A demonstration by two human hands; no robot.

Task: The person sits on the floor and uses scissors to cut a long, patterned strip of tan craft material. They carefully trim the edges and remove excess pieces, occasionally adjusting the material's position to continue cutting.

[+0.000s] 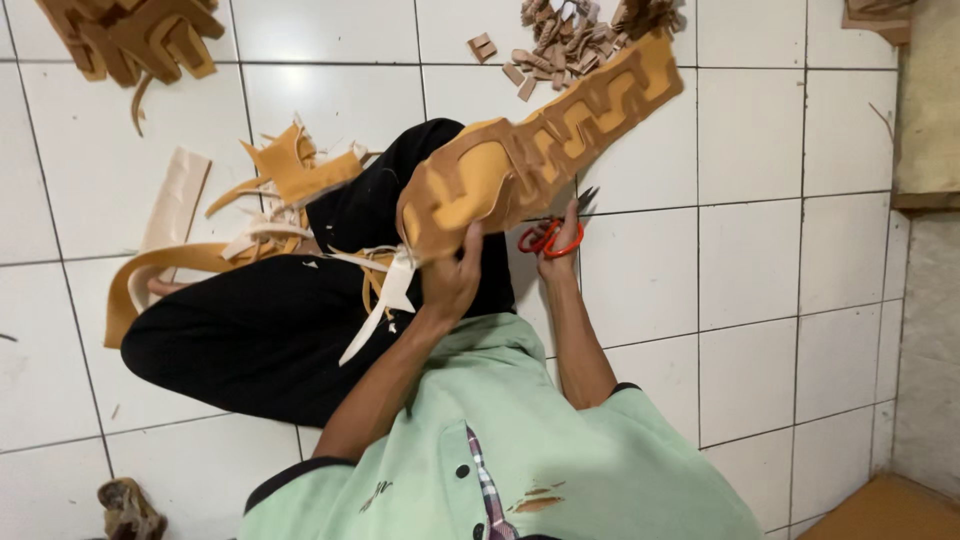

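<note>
My left hand (452, 275) grips the near end of a long tan leather-like strip (540, 135) with brown zigzag shapes marked on it. The strip runs up and to the right, held above the white tiled floor (760, 260). My right hand (562, 235) holds red-handled scissors (545, 238) just under the strip's lower edge, blades pointing up towards it. Both arms reach out from my green shirt (500, 450) over my black-trousered legs (260, 330).
Tan and cream offcut strips (270, 190) lie on my lap and the floor at left. A heap of small brown scraps (560, 45) sits at top centre. Cut tan pieces (130, 35) are stacked at top left. A brown board (880, 510) lies at bottom right.
</note>
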